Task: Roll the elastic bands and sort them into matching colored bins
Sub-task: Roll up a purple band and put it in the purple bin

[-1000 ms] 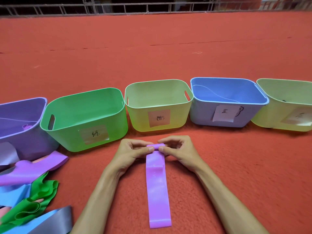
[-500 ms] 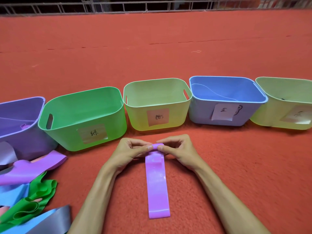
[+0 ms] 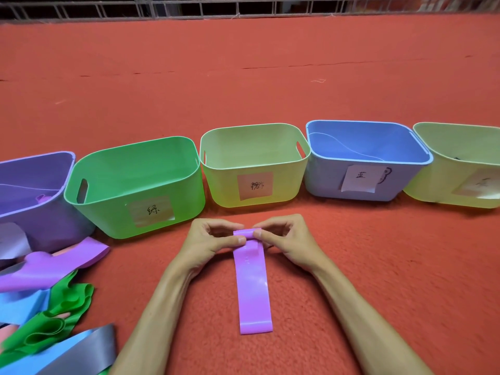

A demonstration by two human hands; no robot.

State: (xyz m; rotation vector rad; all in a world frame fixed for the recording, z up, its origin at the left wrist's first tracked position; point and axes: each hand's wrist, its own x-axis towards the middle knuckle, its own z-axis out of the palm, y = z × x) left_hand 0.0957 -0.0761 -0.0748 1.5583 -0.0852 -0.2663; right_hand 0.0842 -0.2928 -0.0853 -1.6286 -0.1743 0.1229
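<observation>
pink-violet flat elastic band [image 3: 253, 285]: lies lengthwise on the red carpet floor [image 3: 392, 280], mid-view, just in front of the bin row. the far end is curled into a small roll. the rest lies flat, running back toward the person.

left hand [image 3: 208, 244]: thumb + forefinger clamped on the roll's left side, other fingers curled above it.

right hand [image 3: 290, 243]: thumb + forefinger clamped on the roll's right side, same posture.

bin row, l to r, set close side by side:
- purple plastic bin [image 3: 48, 220], partly cut off by the frame edge.
- green plastic bin [image 3: 108, 212] w/ paper label.
- yellow-green plastic bin [image 3: 224, 190] w/ pink label, directly beyond the hands.
- blue plastic bin [image 3: 324, 182] w/ white label.
- second yellow-green bin [image 3: 438, 185] at the r edge.

loose pile, lower l corner, well apart from the hands: purple band [image 3: 54, 263], crumpled green band [image 3: 54, 320], light-blue band [image 3: 19, 304] and grey band [image 3: 89, 350], all overlapping.
</observation>
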